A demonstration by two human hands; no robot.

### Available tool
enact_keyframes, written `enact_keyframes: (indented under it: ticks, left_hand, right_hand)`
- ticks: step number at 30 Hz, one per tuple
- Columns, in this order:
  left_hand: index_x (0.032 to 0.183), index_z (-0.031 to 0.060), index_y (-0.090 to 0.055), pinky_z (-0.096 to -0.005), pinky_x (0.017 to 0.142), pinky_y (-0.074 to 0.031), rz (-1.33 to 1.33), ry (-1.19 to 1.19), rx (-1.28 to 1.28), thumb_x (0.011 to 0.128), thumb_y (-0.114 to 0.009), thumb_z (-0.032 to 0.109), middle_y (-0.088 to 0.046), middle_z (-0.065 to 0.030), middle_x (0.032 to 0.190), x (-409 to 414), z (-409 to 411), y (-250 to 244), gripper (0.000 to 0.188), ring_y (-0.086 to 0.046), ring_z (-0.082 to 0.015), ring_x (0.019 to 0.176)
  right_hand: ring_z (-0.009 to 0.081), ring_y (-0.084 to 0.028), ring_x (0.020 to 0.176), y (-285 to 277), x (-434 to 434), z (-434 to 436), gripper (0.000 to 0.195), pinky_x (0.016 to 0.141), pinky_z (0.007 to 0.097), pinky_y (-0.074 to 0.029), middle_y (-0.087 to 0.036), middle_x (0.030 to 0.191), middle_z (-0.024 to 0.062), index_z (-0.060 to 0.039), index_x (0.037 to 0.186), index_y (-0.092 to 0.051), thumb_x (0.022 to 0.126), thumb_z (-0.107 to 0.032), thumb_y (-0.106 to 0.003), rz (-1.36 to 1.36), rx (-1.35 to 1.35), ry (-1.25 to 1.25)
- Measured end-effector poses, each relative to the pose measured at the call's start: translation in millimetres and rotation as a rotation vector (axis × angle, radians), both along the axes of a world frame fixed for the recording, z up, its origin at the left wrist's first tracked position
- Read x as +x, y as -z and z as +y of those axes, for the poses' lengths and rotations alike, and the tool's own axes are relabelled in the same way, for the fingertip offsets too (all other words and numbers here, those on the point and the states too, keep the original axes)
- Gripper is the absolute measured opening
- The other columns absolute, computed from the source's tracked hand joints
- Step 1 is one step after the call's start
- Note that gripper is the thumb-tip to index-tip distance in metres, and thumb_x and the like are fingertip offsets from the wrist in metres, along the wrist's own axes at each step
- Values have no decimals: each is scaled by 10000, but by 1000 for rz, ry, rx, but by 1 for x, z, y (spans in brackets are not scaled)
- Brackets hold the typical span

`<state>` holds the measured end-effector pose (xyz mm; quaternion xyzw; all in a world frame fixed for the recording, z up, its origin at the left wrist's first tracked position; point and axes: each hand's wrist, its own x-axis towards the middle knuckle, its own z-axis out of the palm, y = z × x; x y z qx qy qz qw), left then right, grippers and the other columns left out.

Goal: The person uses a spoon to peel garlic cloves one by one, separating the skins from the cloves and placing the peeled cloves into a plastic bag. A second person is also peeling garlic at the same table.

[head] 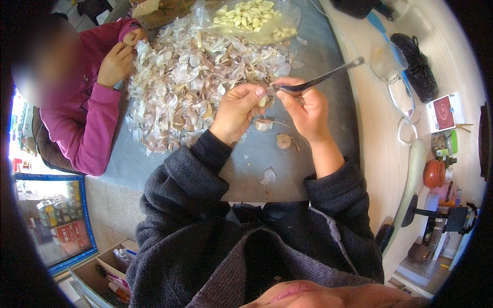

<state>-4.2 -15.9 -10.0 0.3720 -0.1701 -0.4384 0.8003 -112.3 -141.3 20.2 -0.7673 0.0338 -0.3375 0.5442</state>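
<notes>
My left hand (239, 109) pinches a garlic clove (262, 101) between thumb and fingers. A bit of its papery skin lies between both hands. Close on the right, my right hand (308, 111) grips a dark metal utensil (327, 77), whose holed handle end points up and right; its tip is hidden at the fingers. Below the hands, two garlic bulbs (284, 141) (263, 124) with stalks rest on the grey table (238, 173). A large heap of garlic skins (185, 84) spreads to the left. Behind it, an open plastic bag (287, 23) holds many peeled cloves (250, 17).
A person in a maroon top (96, 123) sits at the left, hands at the heap's edge. A cardboard box (165, 13) stands behind. On the wooden counter (369, 154) at right are a clear plastic cup (387, 63), a black bag (418, 69) and a long pale green gourd (412, 177).
</notes>
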Motion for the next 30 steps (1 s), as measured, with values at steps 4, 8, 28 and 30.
enact_keyframes:
  ticks: [4,8,28,30]
  left_hand:
    - [919,29,-627,-187,586,-491,-30,89,-42,863,-602,122,-638,-40,799,8,2,4,111,-594,-91,690]
    - [953,16,-617,-196,610,-496,-8,84,-47,863,-593,95,-642,-59,834,7,2,-6,122,-605,-107,727]
    - [995,35,-599,-156,607,-435,52,-185,-26,877,-582,98,-608,5,829,-2,-5,-2,135,-529,-41,691]
    - [998,36,-614,-154,591,-420,-3,-149,13,889,-571,129,-605,13,813,-1,-2,-1,150,-509,-38,670]
  right_hand:
    - [87,-588,682,7,3,-6,174,617,237,-468,-649,806,54,2,968,-614,816,-78,-640,-47,-40,94]
    - [25,-487,633,7,4,-19,139,572,184,-427,-594,762,-14,-13,956,-605,840,-85,-632,-113,12,269]
    - [75,-579,807,8,10,19,213,726,207,-461,-636,888,17,11,1039,-602,838,-58,-618,2,354,-181]
    - [80,-587,813,8,9,18,210,727,209,-464,-642,892,25,12,1036,-604,839,-57,-617,4,344,-176]
